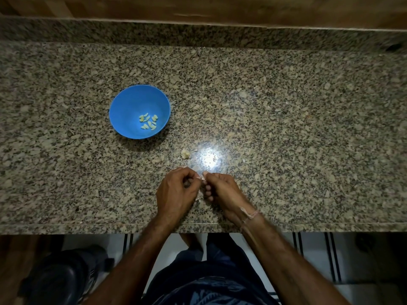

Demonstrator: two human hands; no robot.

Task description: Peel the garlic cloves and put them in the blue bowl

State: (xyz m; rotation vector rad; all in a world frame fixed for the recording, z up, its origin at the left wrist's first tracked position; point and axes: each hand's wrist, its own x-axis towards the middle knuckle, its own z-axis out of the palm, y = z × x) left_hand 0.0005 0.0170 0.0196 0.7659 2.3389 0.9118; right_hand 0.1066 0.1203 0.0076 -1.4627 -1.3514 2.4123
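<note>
A blue bowl point(132, 102) stands on the granite counter at centre left, with several pale peeled garlic cloves point(148, 122) in its bottom. Near the counter's front edge my left hand point(176, 193) and my right hand point(222, 192) meet fingertip to fingertip. Between them they pinch a small pale garlic clove point(200, 177), mostly hidden by the fingers. A small pale garlic piece point(185, 154) lies on the counter just beyond the hands, to the right of the bowl.
The speckled granite counter point(286, 128) runs the full width, with a raised granite ledge and wooden panel behind. A bright light glare sits just past the hands. A black object point(66, 276) stands on the floor at lower left.
</note>
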